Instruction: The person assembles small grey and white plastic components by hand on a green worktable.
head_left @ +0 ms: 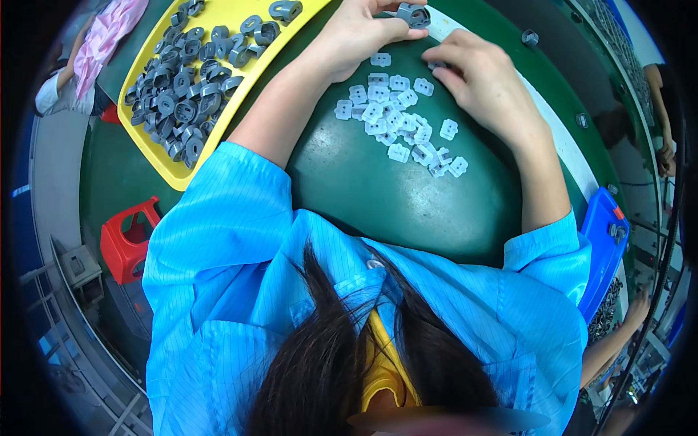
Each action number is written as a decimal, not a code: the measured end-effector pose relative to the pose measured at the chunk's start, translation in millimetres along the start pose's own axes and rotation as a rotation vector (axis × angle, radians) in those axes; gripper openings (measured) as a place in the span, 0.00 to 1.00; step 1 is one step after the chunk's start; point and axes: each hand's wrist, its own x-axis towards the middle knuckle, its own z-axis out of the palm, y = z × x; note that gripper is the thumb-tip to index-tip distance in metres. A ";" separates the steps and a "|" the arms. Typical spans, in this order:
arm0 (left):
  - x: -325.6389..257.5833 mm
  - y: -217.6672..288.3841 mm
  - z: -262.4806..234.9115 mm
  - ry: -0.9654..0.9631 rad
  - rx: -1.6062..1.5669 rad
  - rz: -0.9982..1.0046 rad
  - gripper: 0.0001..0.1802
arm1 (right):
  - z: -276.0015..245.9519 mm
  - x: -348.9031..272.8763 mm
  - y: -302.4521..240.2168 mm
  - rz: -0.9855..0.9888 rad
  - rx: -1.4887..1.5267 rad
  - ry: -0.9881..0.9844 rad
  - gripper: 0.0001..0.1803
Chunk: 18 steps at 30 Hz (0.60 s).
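My left hand [356, 36], at the top of the view, is closed on a grey plastic housing [413, 14], a short rounded ring-like part. To its right, my right hand [486, 81] hovers low over the green table [349, 185] with thumb and forefinger pinched together. A small greyish piece [436, 65] shows between those fingertips, mostly covered by them; its kind cannot be made out. Between my forearms lies a loose heap of small translucent white plastic pieces [392, 116], each with notched edges. One such piece [380, 59] lies apart, just below my left hand.
At the left, a yellow tray [283, 54] holds many grey housings [185, 80]. A white strip [542, 102] borders the table; beyond it sit a few grey parts [530, 38]. A blue tray [595, 243] stands right, a red stool [129, 240] left. Other people's hands [638, 309] appear at right.
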 end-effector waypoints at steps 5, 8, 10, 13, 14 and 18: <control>-1.6 8.1 6.1 -0.064 0.026 -0.083 0.21 | -9.5 4.7 16.3 0.539 0.495 0.103 0.09; -3.8 3.7 13.7 -0.075 -0.073 -0.053 0.22 | -2.8 6.0 14.0 0.596 0.630 0.231 0.10; -7.7 3.8 13.6 -0.117 0.099 -0.028 0.26 | 1.7 7.6 11.6 0.471 0.401 0.307 0.12; -11.1 2.2 20.6 -0.096 0.069 -0.008 0.27 | -4.4 8.0 10.9 0.484 0.385 0.238 0.13; -11.8 1.4 21.7 -0.100 0.097 0.016 0.27 | -6.4 7.0 13.2 0.485 0.396 0.169 0.12; -11.2 -1.2 23.9 -0.106 0.158 0.057 0.27 | -6.0 3.1 21.8 0.512 0.482 0.124 0.13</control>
